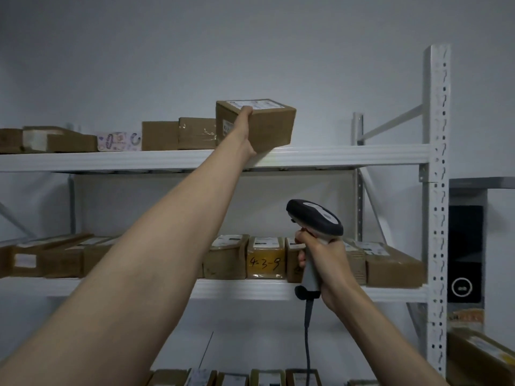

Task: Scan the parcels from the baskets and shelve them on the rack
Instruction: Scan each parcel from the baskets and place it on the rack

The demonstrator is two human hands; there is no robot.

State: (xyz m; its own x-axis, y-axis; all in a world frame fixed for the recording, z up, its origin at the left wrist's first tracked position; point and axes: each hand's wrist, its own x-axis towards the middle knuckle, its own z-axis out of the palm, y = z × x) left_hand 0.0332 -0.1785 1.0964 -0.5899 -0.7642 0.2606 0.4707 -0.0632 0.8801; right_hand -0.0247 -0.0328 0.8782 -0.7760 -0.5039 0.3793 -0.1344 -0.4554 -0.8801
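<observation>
My left hand (243,129) reaches up and grips a brown cardboard parcel (271,126) with a white label on top. The parcel is at the front of the white rack's top shelf (348,156), tilted, its lower corner touching the shelf edge. It sits just right of a row of parcels (178,135) on that shelf. My right hand (324,260) holds a grey and black corded barcode scanner (316,218) by its handle, at the level of the middle shelf, its head pointing up and left.
The middle shelf (250,288) carries several parcels, one yellowish and marked 4-3-9 (266,259). More parcels line the bottom of the view (237,378). The rack's perforated upright (437,190) stands at right, with a dark device (464,254) and a box (482,355) beyond it.
</observation>
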